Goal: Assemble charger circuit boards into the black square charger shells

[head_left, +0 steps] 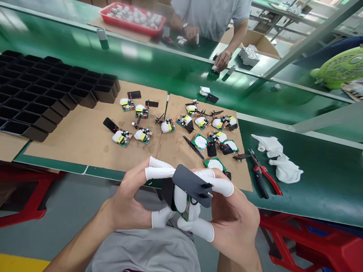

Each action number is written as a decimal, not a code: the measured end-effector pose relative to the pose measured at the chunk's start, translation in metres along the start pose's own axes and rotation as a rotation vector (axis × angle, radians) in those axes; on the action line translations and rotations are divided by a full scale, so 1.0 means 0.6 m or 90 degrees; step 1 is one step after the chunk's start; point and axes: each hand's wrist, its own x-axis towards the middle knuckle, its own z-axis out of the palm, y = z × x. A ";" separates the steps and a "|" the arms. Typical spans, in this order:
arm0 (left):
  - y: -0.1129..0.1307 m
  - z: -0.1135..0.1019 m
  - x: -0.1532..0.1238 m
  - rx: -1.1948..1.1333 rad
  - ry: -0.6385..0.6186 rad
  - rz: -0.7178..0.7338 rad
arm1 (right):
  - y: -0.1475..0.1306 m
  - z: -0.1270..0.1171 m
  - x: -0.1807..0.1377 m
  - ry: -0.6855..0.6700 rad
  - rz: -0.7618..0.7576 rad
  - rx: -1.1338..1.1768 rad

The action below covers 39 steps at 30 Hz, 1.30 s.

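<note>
My left hand (127,202), with white finger cots on its fingers, is closed around a dark plastic case (167,192) above my lap. My right hand (235,213), also in finger cots, grips a green circuit board (183,213) with white filler on it. A black plug cover (187,181) with two metal prongs hangs over the board, a dark wire beside it. The board sits right at the case's mouth; how far it is inside is hidden by the cover and fingers.
Several circuit boards (121,138) with plug covers lie on cardboard (76,141), near black tweezers (193,146). Rows of black cases (36,119) stand left. Pliers (258,175) and white cloth scraps (287,170) lie right. Across the bench, a co-worker's hand (222,60) handles a small part.
</note>
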 end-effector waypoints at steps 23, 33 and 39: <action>-0.127 0.005 0.249 0.049 -0.042 0.175 | 0.095 -0.125 0.203 0.024 -0.175 -0.106; -0.143 0.010 0.242 0.050 -0.059 0.151 | 0.129 -0.123 0.204 -0.071 -0.130 -0.065; -0.137 0.033 0.231 0.015 -0.064 0.058 | 0.128 -0.119 0.201 -0.028 -0.065 0.004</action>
